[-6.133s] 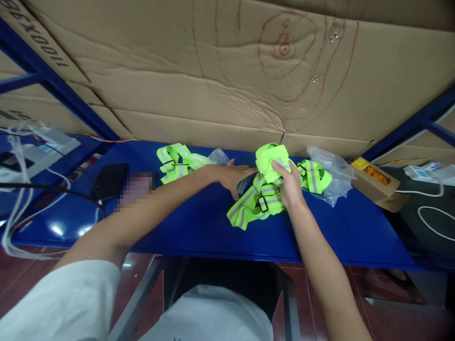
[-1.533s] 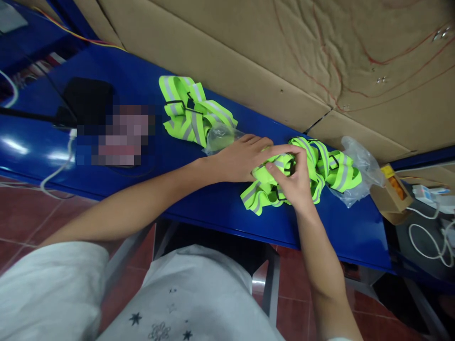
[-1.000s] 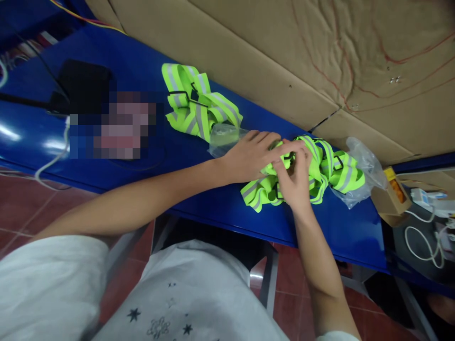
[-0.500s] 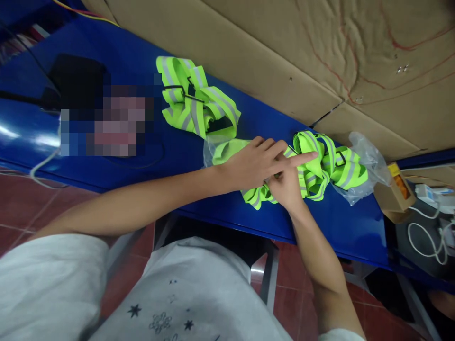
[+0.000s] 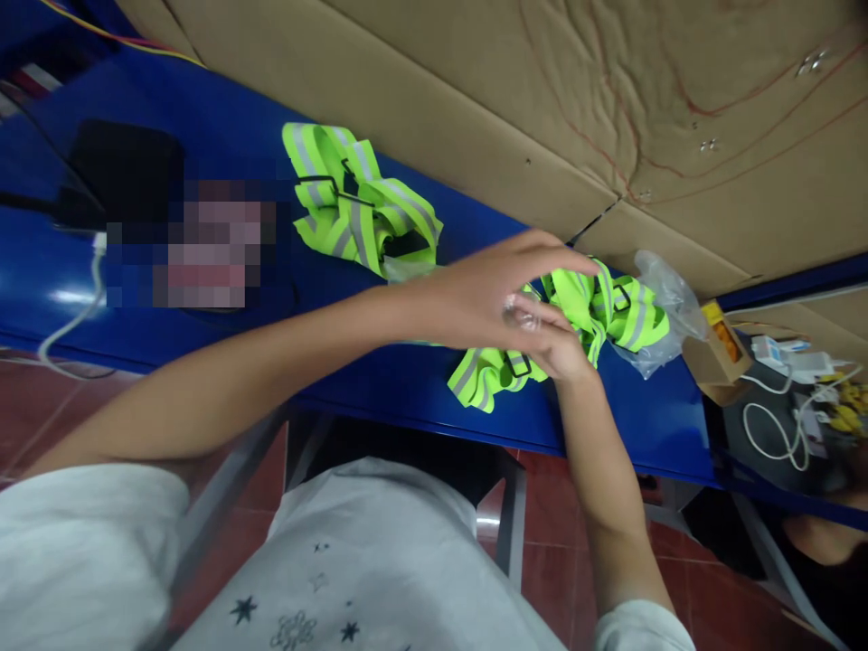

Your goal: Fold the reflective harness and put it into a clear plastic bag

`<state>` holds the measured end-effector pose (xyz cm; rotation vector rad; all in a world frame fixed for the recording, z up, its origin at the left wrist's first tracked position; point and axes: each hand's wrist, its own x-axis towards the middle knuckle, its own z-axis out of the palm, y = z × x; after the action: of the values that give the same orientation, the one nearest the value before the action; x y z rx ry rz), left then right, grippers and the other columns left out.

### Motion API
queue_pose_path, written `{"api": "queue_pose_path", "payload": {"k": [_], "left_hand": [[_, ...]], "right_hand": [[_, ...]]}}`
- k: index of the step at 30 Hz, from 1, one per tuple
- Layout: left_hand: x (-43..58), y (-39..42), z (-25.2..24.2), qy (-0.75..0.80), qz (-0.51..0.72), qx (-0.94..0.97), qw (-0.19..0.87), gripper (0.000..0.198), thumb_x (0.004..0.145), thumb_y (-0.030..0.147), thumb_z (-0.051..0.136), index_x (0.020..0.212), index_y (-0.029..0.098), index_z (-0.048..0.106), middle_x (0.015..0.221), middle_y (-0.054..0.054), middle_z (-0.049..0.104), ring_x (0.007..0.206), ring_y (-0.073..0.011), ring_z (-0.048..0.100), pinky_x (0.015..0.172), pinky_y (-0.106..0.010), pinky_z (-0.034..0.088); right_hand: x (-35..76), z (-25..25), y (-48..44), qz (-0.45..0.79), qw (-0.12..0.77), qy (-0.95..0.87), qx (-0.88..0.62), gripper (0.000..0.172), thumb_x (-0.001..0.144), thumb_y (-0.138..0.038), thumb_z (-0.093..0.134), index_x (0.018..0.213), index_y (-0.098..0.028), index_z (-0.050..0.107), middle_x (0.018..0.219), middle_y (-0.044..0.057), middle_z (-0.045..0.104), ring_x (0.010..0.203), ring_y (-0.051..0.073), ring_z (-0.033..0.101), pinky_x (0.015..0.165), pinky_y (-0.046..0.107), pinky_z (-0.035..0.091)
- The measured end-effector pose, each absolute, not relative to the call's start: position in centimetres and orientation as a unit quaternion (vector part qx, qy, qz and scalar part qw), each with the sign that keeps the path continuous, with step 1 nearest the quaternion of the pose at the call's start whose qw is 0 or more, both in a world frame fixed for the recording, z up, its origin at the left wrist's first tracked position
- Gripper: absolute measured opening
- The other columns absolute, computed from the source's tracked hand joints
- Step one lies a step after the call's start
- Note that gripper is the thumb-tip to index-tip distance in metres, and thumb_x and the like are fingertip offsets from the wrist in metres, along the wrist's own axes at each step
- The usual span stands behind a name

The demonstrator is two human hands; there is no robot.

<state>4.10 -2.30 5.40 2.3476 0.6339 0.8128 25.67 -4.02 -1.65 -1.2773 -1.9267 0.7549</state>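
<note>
My left hand reaches in from the left over my right hand, with its fingers stretched out to the right and its thumb side apart from them. Under it, my right hand is closed, with its fingers partly hidden. A small crumpled piece of clear plastic shows between the hands, at the right fingertips. Just beneath and behind them lie neon-yellow reflective straps with grey stripes. A loose strap end with a black buckle hangs toward the table's front edge.
Another bundle of reflective straps lies on the blue table. A clear plastic bag and a small cardboard box are at the right. Brown board stands behind. At left is a black object beside a pixelated patch.
My hands have shifted in their overlap, and the left fingers now reach across higher. A bit of clear plastic has come into sight between them. The whole view has moved slightly.
</note>
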Motion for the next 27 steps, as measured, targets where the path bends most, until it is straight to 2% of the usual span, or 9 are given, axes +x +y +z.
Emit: {"api": "queue_pose_path", "payload": {"k": [3,5,7,9,10,14,19,23,27], "left_hand": [[2.3,-0.2,4.7,0.316,0.228,0.846,0.363,0.078,0.081,0.061,0.075,0.145,0.02,0.059,0.148,-0.01,0.061,0.137,-0.0315,0.057,0.115,-0.039,0.043],[1.4,0.8,3.0,0.319,0.135,0.812,0.47,0.079,0.075,0.07,0.077,0.135,0.019,0.067,0.134,-0.007,0.071,0.125,-0.0304,0.065,0.104,-0.034,0.049],[1.0,1.0,1.3,0.309,0.116,0.761,0.559,0.071,0.076,0.069,0.077,0.129,0.022,0.071,0.127,-0.002,0.075,0.122,-0.0276,0.067,0.1,-0.029,0.049],[0.8,0.9,0.1,0.327,0.171,0.702,0.609,0.065,0.076,0.064,0.081,0.129,0.026,0.073,0.129,0.0,0.076,0.125,-0.0253,0.067,0.101,-0.027,0.049],[0.7,0.8,-0.3,0.339,0.202,0.669,0.63,0.065,0.075,0.062,0.083,0.129,0.028,0.073,0.13,0.0,0.076,0.125,-0.0247,0.067,0.101,-0.027,0.049],[0.2,0.9,-0.4,0.318,0.267,0.565,0.713,0.059,0.078,0.062,0.082,0.122,0.023,0.078,0.123,-0.006,0.079,0.112,-0.0246,0.073,0.092,-0.03,0.055],[-0.2,1.3,-0.5,0.3,0.289,0.568,0.71,0.037,0.079,0.049,0.085,0.106,0.023,0.084,0.11,-0.005,0.081,0.103,-0.0231,0.076,0.09,-0.029,0.058],[0.4,1.2,-1.2,0.31,0.345,0.511,0.724,0.029,0.085,0.044,0.08,0.103,0.022,0.085,0.106,-0.005,0.082,0.099,-0.0206,0.077,0.09,-0.028,0.059],[1.0,1.1,-1.8,0.307,0.366,0.465,0.746,0.04,0.095,0.055,0.069,0.096,0.018,0.083,0.103,-0.008,0.082,0.104,-0.0236,0.077,0.094,-0.031,0.06]], "right_hand": [[25.4,-0.9,-4.3,0.499,0.364,-0.679,-0.398,0.038,0.092,-0.055,0.066,0.119,-0.033,0.082,0.13,0.0,0.077,0.128,0.03,0.07,0.108,0.047,0.059],[24.8,-0.7,-4.5,0.581,0.377,-0.623,-0.363,0.033,0.09,-0.05,0.07,0.116,-0.034,0.083,0.132,-0.001,0.076,0.134,0.03,0.066,0.113,0.047,0.056],[24.4,-0.5,-4.6,0.577,0.404,-0.613,-0.359,0.037,0.095,-0.059,0.064,0.11,-0.033,0.084,0.126,0.001,0.078,0.131,0.03,0.068,0.113,0.047,0.056],[24.2,-0.4,-4.6,0.504,0.427,-0.655,-0.367,0.047,0.097,-0.068,0.057,0.106,-0.03,0.083,0.124,0.004,0.078,0.129,0.03,0.068,0.114,0.049,0.054],[24.2,-0.2,-4.5,0.446,0.431,-0.689,-0.375,0.045,0.097,-0.068,0.059,0.103,-0.03,0.082,0.124,0.005,0.077,0.128,0.03,0.068,0.114,0.049,0.053],[24.6,0.1,-4.4,0.267,0.415,-0.769,-0.407,0.017,0.091,-0.041,0.079,0.085,-0.026,0.074,0.116,0.005,0.073,0.109,0.024,0.07,0.102,0.043,0.055],[24.5,0.1,-4.5,0.311,0.385,-0.781,-0.381,0.03,0.099,-0.041,0.069,0.075,-0.022,0.065,0.115,0.006,0.071,0.107,0.021,0.067,0.096,0.04,0.054],[24.3,-0.2,-4.0,0.327,0.431,-0.703,-0.462,0.038,0.099,-0.045,0.07,0.07,-0.021,0.059,0.115,0.006,0.071,0.107,0.019,0.067,0.093,0.035,0.055],[24.7,-0.7,-3.4,0.41,0.453,-0.614,-0.5,0.028,0.088,-0.048,0.083,0.095,-0.027,0.066,0.091,-0.001,0.071,0.073,0.013,0.067,0.068,0.029,0.058]]}}
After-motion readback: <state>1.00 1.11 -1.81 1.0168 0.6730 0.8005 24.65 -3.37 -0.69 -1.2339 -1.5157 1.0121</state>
